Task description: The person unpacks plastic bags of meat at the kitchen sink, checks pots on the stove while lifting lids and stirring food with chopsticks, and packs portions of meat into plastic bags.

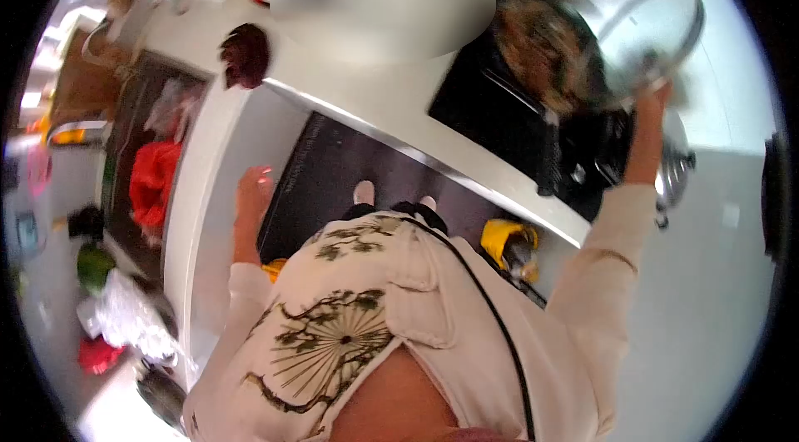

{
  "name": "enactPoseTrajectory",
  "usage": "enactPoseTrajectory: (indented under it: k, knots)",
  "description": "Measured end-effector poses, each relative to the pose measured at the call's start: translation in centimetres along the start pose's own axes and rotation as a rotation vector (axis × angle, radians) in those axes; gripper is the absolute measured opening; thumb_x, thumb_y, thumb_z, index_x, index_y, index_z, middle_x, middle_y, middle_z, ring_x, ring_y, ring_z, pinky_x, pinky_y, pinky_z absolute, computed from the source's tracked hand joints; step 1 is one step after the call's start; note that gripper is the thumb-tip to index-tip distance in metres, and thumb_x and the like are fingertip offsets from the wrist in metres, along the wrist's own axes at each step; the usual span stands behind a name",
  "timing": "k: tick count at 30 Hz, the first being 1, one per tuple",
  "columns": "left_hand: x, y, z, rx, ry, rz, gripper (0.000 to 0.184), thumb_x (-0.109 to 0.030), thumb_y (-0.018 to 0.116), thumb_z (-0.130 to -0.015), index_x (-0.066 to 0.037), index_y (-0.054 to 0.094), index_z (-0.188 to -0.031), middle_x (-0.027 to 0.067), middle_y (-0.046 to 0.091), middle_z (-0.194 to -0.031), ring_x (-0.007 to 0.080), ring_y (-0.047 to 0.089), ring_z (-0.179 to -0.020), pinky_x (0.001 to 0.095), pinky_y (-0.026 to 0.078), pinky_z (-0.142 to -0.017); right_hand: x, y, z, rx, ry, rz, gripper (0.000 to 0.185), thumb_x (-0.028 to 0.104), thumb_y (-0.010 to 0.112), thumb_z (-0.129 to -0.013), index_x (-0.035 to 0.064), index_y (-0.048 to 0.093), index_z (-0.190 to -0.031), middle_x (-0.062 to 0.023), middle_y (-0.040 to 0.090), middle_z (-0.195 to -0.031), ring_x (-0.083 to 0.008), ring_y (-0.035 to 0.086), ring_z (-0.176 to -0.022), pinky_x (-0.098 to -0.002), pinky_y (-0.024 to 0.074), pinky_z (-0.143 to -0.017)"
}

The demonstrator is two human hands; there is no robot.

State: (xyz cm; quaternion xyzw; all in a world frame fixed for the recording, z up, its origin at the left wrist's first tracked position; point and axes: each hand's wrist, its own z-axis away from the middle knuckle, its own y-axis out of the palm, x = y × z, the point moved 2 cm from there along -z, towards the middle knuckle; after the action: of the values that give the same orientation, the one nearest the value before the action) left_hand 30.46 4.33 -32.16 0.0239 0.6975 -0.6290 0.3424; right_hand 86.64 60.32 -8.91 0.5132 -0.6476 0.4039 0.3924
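The right grip [653,96] is closed on the near part of a round lid [655,32] of clear glass with a narrow circular rim; motion blur hides whether it bears on the rim or a knob. The lid stands tilted just beyond the right grip, its left part overlapping the pan in this view. The pan [545,51], round and dark-walled, lies to the left of the right grip and contains brown, uneven food. Its black handle [547,161] points back toward the body. Beneath is a black stove [491,105] with straight edges, set on a smooth, pale desk [366,101]. A shiny metal vessel [674,167] with a dark knob is just beside the right wrist, restricting room on that side. The left grip [254,192] hangs low with fingers loosely bent; whether it has hold of anything cannot be told. Beyond it, on the desk, is a dark red, lumpy object [245,56]; to its left is a crumpled red bag [156,184]. Open room extends rightward from the left grip, above a dark floor mat [358,155]. Small pale lettering along the mat's edge is unreadable.
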Motion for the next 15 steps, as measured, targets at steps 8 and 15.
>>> enactPoseTrajectory:
  k: [8,15]
  knots:
    - [-1.0,-0.7,-0.8,-0.269,-0.073,0.249,0.019,-0.01,0.058,-0.08,-0.005,0.063,-0.098,0.011,0.063,-0.087,0.026,0.062,-0.08,0.0341,0.05,-0.075,1.6,-2.2,-1.5,0.229,-0.524,1.113,0.029,0.028,0.048,-0.088,0.0002,0.054,-0.095,-0.0126,0.057,-0.084,-0.0224,0.057,-0.074,-0.033,0.0465,-0.06]
    - [-1.1,-5.8,-3.1,-0.132,-0.59,1.128,0.022,-0.023,0.056,-0.089,-0.006,0.062,-0.102,0.0007,0.059,-0.077,0.0112,0.056,-0.069,0.0249,0.048,-0.063,7.4,-3.8,5.5,0.178,-1.417,2.494,0.02,0.02,0.048,-0.085,0.0004,0.051,-0.081,-0.0108,0.05,-0.076,-0.0212,0.049,-0.067,-0.0322,0.04,-0.057]
